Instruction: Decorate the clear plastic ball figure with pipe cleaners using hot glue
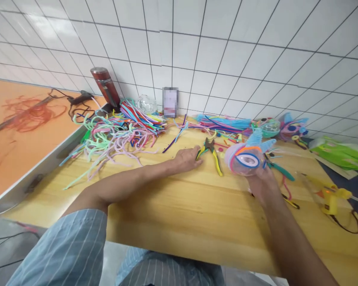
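Note:
My right hand [262, 182] is wrapped round the lower side of a clear plastic ball ornament [243, 167], holding it just above the table. Pink, orange and blue pipe cleaners trim the ball, a large oval eye faces me, and light blue fuzzy points rise from its top. At the middle of the table my left hand [187, 158] has its thumb and fingers closed about one handle of the yellow-handled pliers [217, 162]. The pliers lie with jaws spread, pointing toward the wall. Just behind the ball is a teal-handled tool [282, 171], partly hidden.
Loose pipe cleaners [116, 137] heap at the left, with a blue and purple bundle [223, 122] along the wall. A brown thermos [106, 88], a phone [170, 102] and a clear ball [147, 104] stand behind. A yellow glue gun [331, 200] and a green package [343, 155] are at right.

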`<state>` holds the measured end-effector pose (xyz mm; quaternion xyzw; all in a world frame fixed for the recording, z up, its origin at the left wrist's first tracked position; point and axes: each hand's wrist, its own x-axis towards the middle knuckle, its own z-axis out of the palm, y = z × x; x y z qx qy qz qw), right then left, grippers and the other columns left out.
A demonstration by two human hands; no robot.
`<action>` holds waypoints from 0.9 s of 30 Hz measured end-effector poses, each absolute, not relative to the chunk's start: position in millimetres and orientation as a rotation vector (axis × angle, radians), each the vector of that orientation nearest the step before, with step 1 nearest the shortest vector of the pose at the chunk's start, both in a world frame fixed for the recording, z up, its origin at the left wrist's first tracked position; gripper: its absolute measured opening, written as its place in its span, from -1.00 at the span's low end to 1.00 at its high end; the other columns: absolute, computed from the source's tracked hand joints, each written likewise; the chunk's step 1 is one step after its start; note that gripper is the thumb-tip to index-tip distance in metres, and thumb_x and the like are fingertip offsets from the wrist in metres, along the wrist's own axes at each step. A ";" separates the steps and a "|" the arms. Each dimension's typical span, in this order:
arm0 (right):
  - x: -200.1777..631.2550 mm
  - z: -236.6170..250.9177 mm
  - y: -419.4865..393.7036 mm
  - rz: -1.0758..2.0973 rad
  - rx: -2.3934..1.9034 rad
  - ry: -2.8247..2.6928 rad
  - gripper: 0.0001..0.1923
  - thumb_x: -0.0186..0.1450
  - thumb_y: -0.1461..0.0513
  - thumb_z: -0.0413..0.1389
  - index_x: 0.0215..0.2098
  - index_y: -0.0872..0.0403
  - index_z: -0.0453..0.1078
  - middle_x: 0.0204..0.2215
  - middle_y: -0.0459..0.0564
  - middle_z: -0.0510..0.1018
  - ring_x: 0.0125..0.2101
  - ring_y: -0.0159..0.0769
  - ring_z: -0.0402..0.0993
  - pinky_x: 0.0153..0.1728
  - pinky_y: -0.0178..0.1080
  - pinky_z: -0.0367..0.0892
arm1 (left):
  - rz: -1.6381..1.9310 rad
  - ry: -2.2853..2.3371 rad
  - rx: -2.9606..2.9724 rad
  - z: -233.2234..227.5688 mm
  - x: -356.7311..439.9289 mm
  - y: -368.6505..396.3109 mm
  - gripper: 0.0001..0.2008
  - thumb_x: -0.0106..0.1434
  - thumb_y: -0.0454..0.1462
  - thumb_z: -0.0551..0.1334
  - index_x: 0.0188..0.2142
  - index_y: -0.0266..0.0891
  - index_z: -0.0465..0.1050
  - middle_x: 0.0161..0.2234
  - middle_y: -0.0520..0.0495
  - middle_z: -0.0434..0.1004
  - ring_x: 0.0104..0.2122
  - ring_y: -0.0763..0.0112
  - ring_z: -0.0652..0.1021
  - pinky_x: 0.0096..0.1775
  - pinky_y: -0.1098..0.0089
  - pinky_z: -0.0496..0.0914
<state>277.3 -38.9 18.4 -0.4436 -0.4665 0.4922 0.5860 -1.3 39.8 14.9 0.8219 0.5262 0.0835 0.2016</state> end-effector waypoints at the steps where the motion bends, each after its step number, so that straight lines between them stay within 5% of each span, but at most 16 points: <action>1: 272.9 22.8 -36.1 1.159 -1.038 -1.078 -0.41 0.11 -0.12 0.44 0.04 -0.14 0.54 0.18 0.06 0.62 0.19 0.08 0.56 0.21 0.17 0.52 | 0.203 1.470 2.307 10.3 -0.7 40.4 -0.53 0.45 -0.15 0.22 0.27 -0.27 0.31 0.00 -0.31 0.69 0.03 -0.07 0.69 0.06 0.03 0.53; 9: 209.5 21.5 -13.6 1.325 -1.029 -0.947 -0.47 0.23 -0.21 0.30 0.10 -0.27 0.51 0.30 -0.12 0.54 0.40 0.01 0.33 0.23 0.21 0.50 | 0.246 1.416 2.387 -6.5 -1.9 38.9 -0.60 0.49 -0.24 0.07 0.27 -0.25 0.29 -0.05 -0.28 0.72 -0.05 0.01 0.72 -0.01 0.10 0.53; 17: 184.8 4.6 -13.0 1.124 -1.039 -1.138 -0.42 0.33 -0.18 0.17 0.24 -0.21 0.49 0.34 0.04 0.50 0.42 0.19 0.28 0.33 0.32 0.31 | 0.329 1.357 2.409 -19.7 -2.0 43.5 -0.66 0.50 -0.27 0.07 0.21 -0.26 0.35 -0.12 -0.28 0.74 -0.12 0.04 0.73 -0.01 0.09 0.49; 21: 205.4 15.8 -13.4 1.113 -1.040 -1.053 -0.53 0.34 -0.13 0.20 0.18 -0.30 0.52 0.39 -0.11 0.44 0.46 0.10 0.21 0.33 0.27 0.34 | 0.360 1.358 2.403 -19.6 -3.9 43.5 -0.64 0.48 -0.23 0.10 0.20 -0.28 0.36 -0.09 -0.31 0.73 -0.09 0.00 0.72 0.04 0.06 0.47; 27: 219.0 22.1 -5.9 0.967 -1.123 -1.124 -0.50 0.28 -0.09 0.28 0.14 -0.22 0.48 0.32 -0.04 0.49 0.38 0.07 0.36 0.33 0.22 0.34 | 0.454 1.325 2.372 -18.2 -11.9 40.4 -0.50 0.39 -0.16 0.22 0.26 -0.27 0.32 -0.21 -0.24 0.72 -0.12 -0.06 0.72 0.07 0.01 0.47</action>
